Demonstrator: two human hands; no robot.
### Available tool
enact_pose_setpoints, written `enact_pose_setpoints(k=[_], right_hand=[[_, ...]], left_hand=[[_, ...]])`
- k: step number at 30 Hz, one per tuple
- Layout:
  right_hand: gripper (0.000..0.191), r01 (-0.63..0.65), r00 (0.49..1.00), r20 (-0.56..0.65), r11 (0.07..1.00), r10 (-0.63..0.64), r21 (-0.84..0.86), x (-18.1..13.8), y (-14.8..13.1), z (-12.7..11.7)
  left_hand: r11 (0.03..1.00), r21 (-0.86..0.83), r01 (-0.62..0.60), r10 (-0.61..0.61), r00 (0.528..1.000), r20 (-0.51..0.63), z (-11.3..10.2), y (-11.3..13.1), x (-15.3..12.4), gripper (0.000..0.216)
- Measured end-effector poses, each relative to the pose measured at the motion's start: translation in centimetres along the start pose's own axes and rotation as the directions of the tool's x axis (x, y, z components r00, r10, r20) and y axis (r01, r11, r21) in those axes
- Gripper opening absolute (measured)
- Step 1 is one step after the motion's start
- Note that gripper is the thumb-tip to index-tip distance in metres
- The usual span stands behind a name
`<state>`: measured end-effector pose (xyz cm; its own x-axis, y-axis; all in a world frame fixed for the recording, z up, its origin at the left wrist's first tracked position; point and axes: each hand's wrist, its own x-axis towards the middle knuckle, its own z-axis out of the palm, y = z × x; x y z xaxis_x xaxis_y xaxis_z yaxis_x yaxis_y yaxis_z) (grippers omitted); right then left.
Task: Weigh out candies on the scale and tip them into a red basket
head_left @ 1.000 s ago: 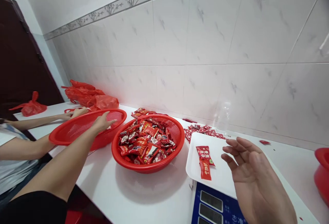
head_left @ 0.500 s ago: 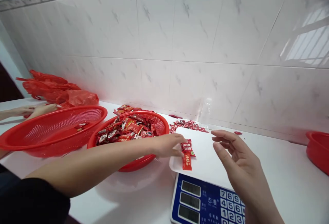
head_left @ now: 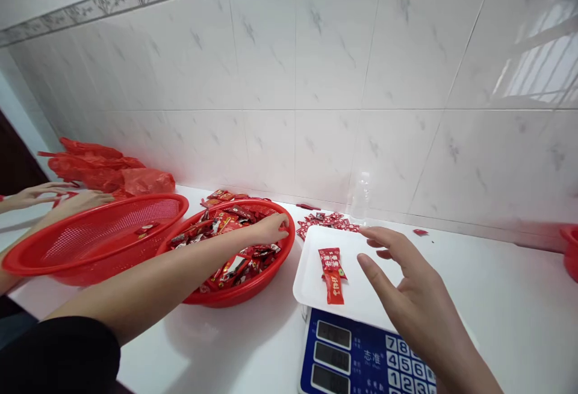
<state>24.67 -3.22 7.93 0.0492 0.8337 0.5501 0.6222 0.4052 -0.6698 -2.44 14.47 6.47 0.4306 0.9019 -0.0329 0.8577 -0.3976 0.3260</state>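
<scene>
My left hand (head_left: 272, 229) is over the right side of a red mesh basket (head_left: 289, 243) heaped with small red snack packets (head_left: 237, 264). Its fingers are bent and slightly apart, with nothing visible in them. Above the white tray (head_left: 309, 261) of a scale, my right hand (head_left: 406, 279) is held open, fingers spread and thumb out, holding nothing. On the tray's left part lie red snack packets (head_left: 333, 273), partly overlapping. The blue scale panel (head_left: 368, 355) with its number keys is below the tray, its right end covered by my right wrist.
At left stands a second red basket (head_left: 112, 228) with few packets inside. Beyond it, another person's hands (head_left: 76, 201) work near red plastic bags (head_left: 99, 165). Loose packets (head_left: 327, 220) and a clear plastic bag (head_left: 360, 198) lie by the tiled wall. Another red container (head_left: 571, 255) is at right.
My left hand has moved left from the packets on the tray to the basket, leaving them there. My right hand stays open over the tray. The view has shifted slightly.
</scene>
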Motion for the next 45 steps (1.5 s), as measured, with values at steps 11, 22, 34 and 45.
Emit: enact_pose_setpoints(k=[11,22,34,45], right_hand=[[0.028,0.033,0.993,0.111,0.999,-0.036,0.035,-0.3,-0.9,0.2],[0.033,0.032,0.98,0.197,0.998,-0.022,-0.046,-0.4,-1.0,-0.3],[0.031,0.019,0.984,0.176,0.999,-0.012,-0.037,-0.7,-1.2,0.2],[0.034,-0.034,0.955,0.293,0.996,0.056,-0.077,0.0,-0.5,0.1]], left_hand=[[0.95,0.294,0.104,-0.187,0.945,0.268,3.3,-1.4,-1.0,0.031],[0.954,0.289,0.075,-0.114,0.986,0.121,-2.0,-2.9,-1.0,0.028],[0.948,0.306,0.083,-0.181,0.935,0.306,1.2,-2.8,-0.9,0.033],[0.992,-0.092,0.085,-0.08,0.995,0.057,-3.8,-2.2,-0.4,0.019]])
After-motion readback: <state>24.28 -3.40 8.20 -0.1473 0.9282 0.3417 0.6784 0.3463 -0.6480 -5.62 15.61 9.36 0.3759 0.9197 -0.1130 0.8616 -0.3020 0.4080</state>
